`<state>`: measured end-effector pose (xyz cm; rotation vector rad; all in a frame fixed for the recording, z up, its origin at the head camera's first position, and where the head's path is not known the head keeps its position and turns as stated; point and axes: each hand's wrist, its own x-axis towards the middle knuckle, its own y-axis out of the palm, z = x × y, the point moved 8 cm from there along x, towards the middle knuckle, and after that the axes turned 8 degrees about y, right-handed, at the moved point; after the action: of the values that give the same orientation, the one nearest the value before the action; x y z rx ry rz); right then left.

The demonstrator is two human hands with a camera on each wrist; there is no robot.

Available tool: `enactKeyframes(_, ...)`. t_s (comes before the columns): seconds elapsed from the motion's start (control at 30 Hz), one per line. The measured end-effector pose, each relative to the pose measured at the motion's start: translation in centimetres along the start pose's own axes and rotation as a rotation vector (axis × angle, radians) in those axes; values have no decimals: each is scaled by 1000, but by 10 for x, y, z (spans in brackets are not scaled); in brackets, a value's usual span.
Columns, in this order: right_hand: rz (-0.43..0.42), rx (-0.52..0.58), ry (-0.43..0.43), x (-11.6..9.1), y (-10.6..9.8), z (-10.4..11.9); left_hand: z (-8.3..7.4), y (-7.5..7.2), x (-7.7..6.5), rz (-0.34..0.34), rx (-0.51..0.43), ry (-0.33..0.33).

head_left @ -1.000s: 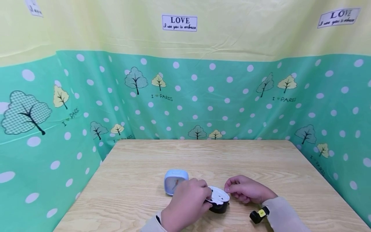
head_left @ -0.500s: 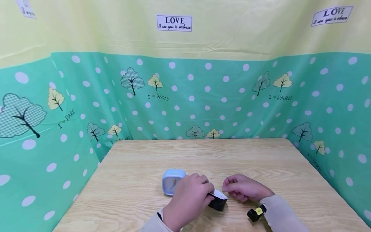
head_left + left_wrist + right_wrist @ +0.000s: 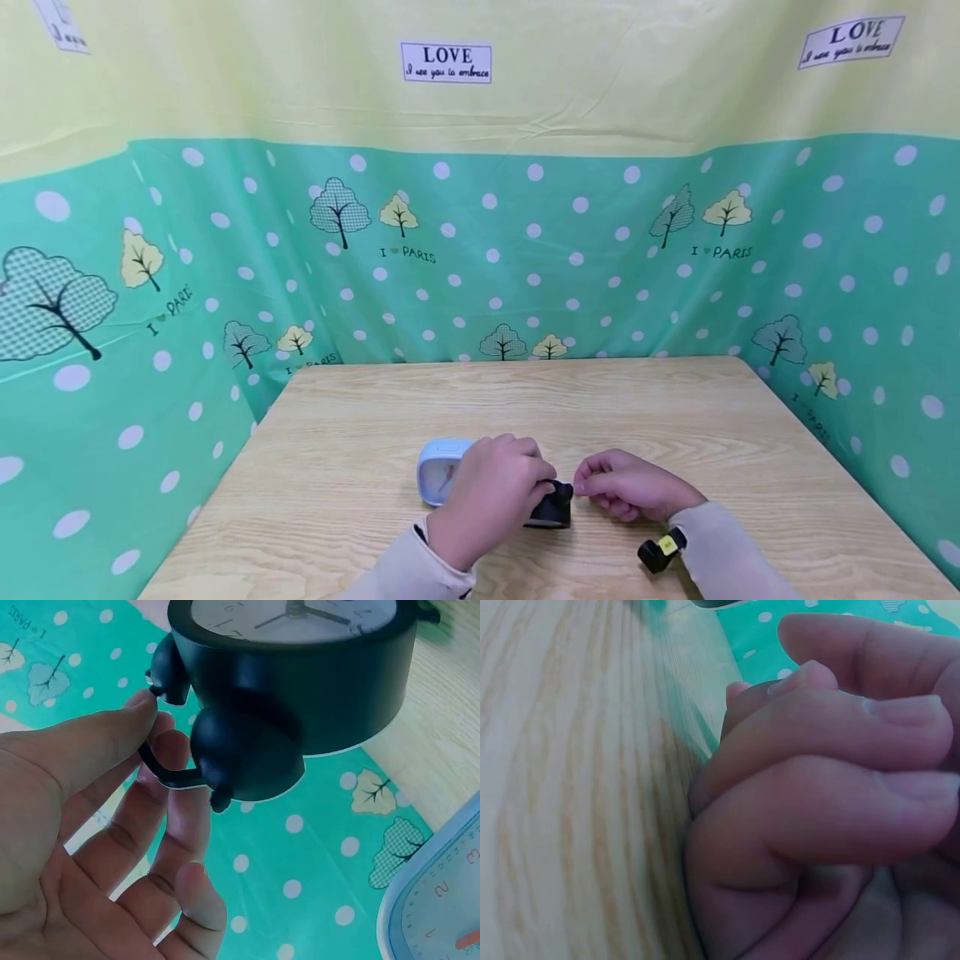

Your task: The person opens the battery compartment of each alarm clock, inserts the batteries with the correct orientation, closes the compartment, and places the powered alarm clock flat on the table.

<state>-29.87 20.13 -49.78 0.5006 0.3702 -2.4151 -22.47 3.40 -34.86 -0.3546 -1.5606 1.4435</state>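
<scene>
A black twin-bell alarm clock is in my left hand, whose thumb and fingers pinch the thin handle between its bells. In the left wrist view its white dial shows at the top and its bells point toward the fingers. My left hand hides much of it in the head view. My right hand lies at the table just right of the clock. The right wrist view shows its fingers curled, with nothing visible in them. Behind my left hand stands a light blue alarm clock, partly covered.
The wooden table has both clocks toward its front. A dotted green and yellow curtain encloses the back and sides. A black device with a yellow patch sits at my right wrist.
My left hand has turned the black clock over, so its white side has gone from the head view and its dark bell end shows. My right hand has stayed nearly still.
</scene>
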Motion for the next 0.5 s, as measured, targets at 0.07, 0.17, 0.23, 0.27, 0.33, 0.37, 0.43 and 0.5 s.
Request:
enactKeyframes(0.07, 0, 0, -3, 0, 0, 0, 3, 2, 3, 2, -9, -4)
enactKeyframes(0.17, 2, 1, -5, 0, 0, 0, 7, 4, 7, 4, -20, -8)
enactKeyframes(0.23, 0, 1, -3, 0, 0, 0, 9, 5, 10, 10, -15, -10)
enactKeyframes(0.27, -1, 1, -2, 0, -1, 0, 11, 6, 11, 12, -14, -12)
enactKeyframes(0.33, 1, 3, -1, 0, -1, 0, 13, 8, 14, 18, -6, -17)
enactKeyframes(0.37, 2, 5, 0, 0, -1, 0, 14, 9, 15, 21, -3, -20)
enactKeyframes(0.43, 4, 8, 3, 0, -1, 1, 17, 10, 17, 30, -5, -28)
enactKeyframes(0.5, 5, 12, 7, 0, 0, 1, 19, 13, 19, 41, -11, -34)
